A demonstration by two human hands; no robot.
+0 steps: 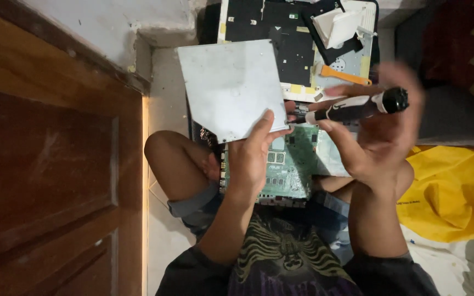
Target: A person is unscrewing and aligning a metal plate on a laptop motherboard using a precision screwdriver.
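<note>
My left hand (253,156) grips the near corner of a square grey metal plate (229,87) and holds it up, tilted, above my lap. My right hand (374,134) is closed around a black-and-white screwdriver (352,108), whose tip points left toward the plate's right edge. Under both hands a green circuit board (289,167) lies across my knees. Beyond it on the floor sits an opened device chassis (292,38) with black panels and a white part on top.
A brown wooden door (50,164) fills the left side. A yellow plastic bag (451,189) lies on the floor at the right. A dark patterned cloth (467,38) is at the top right. Pale floor tile shows beside my left knee.
</note>
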